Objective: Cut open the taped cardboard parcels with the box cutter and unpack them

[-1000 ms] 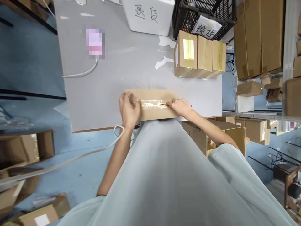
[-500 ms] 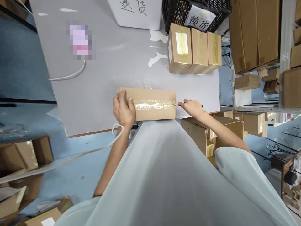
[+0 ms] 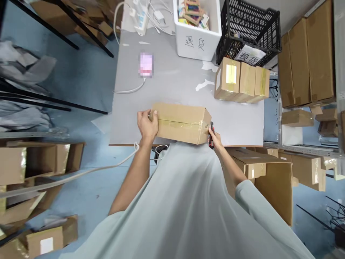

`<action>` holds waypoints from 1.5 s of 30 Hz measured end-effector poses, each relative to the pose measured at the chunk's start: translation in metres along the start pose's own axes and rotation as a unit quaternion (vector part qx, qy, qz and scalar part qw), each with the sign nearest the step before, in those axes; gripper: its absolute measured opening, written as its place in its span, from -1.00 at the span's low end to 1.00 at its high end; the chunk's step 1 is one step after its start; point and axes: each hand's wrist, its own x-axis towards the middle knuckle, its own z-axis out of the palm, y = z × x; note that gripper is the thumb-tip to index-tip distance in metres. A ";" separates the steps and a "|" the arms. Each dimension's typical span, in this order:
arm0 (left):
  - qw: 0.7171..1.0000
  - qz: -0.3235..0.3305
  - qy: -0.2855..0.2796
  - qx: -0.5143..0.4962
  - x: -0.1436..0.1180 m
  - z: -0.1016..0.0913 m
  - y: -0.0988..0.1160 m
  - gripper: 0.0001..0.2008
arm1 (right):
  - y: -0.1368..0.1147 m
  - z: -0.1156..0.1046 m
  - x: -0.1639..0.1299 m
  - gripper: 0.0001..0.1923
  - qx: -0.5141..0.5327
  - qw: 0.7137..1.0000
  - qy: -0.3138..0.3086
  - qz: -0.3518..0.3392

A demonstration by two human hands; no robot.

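A long cardboard box (image 3: 180, 122) with a taped seam lies at the near edge of the grey table, its right end face turned partly into view. My left hand (image 3: 148, 125) grips the box's left end, thumb on top and the fingers behind it. At the right end, my right hand (image 3: 215, 138) is closed round a red-and-black box cutter (image 3: 211, 133) and rests against the box's end face. Some of its fingers are hidden, and I cannot tell whether the blade touches the tape.
Three taped boxes (image 3: 240, 81) stand in a row at the back right. Behind them are a white bin (image 3: 198, 43) of small goods and a black crate (image 3: 249, 27). A blurred pink item (image 3: 146, 64) with a cable lies back left. Large cartons (image 3: 272, 180) stand below the table's right edge.
The box has turned, so its right end face shows. My right hand has come in from beside the box to touch that end. The camera view has shifted, showing more of the table's back.
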 end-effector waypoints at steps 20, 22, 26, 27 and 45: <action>0.972 -0.001 -0.093 -0.214 -0.032 0.007 0.057 -0.55 | -0.123 -0.010 -0.065 -0.46 -0.463 0.811 0.084 -0.348; 0.967 0.028 -0.094 -0.234 -0.026 -0.015 0.068 -0.59 | -0.117 -0.004 -0.068 -0.44 -0.466 0.807 0.099 -0.350; 0.960 0.032 -0.147 -0.235 -0.019 -0.042 0.078 -0.60 | -0.118 -0.001 -0.081 -0.43 -0.467 0.806 0.112 -0.347; 0.958 0.029 -0.158 -0.238 -0.018 -0.045 0.078 -0.59 | -0.120 0.000 -0.088 -0.42 -0.462 0.808 0.114 -0.348; 0.938 0.057 -0.199 -0.278 -0.020 -0.051 0.079 -0.71 | -0.137 0.129 -0.206 -0.40 -0.625 0.746 -0.083 -0.213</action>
